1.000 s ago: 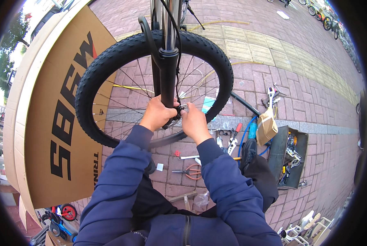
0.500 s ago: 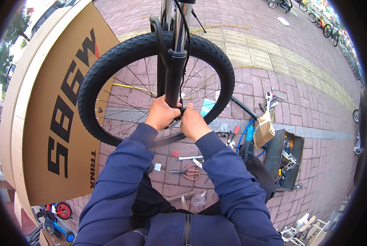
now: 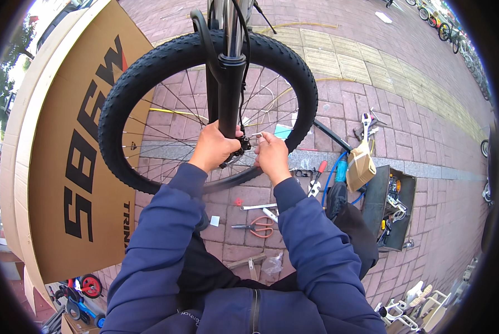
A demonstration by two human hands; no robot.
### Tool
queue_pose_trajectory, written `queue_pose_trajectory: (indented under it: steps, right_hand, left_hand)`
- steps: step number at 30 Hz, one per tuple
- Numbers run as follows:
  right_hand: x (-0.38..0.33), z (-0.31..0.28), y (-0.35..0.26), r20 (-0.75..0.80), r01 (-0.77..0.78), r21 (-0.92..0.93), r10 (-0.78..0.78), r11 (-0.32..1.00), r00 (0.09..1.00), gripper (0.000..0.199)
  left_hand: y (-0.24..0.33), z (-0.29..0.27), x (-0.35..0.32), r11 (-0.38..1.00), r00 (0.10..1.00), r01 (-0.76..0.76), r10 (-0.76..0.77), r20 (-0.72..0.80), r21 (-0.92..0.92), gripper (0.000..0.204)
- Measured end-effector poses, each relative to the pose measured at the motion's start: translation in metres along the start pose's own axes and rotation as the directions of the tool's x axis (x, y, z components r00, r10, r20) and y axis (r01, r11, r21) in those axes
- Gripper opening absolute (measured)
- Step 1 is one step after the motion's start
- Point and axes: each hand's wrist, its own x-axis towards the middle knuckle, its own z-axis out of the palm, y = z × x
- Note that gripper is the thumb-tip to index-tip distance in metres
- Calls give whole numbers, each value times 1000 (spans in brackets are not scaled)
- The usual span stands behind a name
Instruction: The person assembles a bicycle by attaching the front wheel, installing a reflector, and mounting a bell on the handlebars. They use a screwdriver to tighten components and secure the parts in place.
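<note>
A bicycle front wheel with a knobby black tire (image 3: 306,94) stands in front of me, below the suspension fork (image 3: 230,94). My left hand (image 3: 213,147) is closed round the bottom of the fork leg, thumb beside the black disc brake caliper (image 3: 244,146). Just right of the caliper, my right hand (image 3: 273,156) pinches a small bent silver hex key (image 3: 257,134). Its short end points toward the caliper, apart from it. The fingers of my left hand behind the fork leg are hidden.
A large cardboard box (image 3: 82,150) stands at the left. On the brick paving lie red-handled scissors (image 3: 260,227), a wrench (image 3: 256,207) and a red-handled tool (image 3: 319,172). To the right are a metal toolbox (image 3: 375,192) and a paper-wrapped part (image 3: 362,168).
My right hand has moved a little right, away from the caliper, and the hex key now shows in its fingers. My left hand keeps its grip on the fork leg.
</note>
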Motion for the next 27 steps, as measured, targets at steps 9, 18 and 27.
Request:
queue_pose_trajectory:
  steps: [9, 18, 27]
  right_hand:
    - [-2, 11, 64, 44, -185, 65, 182, 981, 982, 21]
    - [-4, 21, 46, 102, -218, 312, 196, 925, 975, 14]
    - [-4, 19, 46, 146, -249, 354, 210, 902, 967, 13]
  left_hand:
    - [-2, 0, 3, 1000, 1000, 20, -20, 10, -17, 37]
    - [0, -1, 3, 1000, 1000, 14, -14, 21, -21, 42]
    - [0, -2, 3, 1000, 1000, 7, -8, 19, 20, 43]
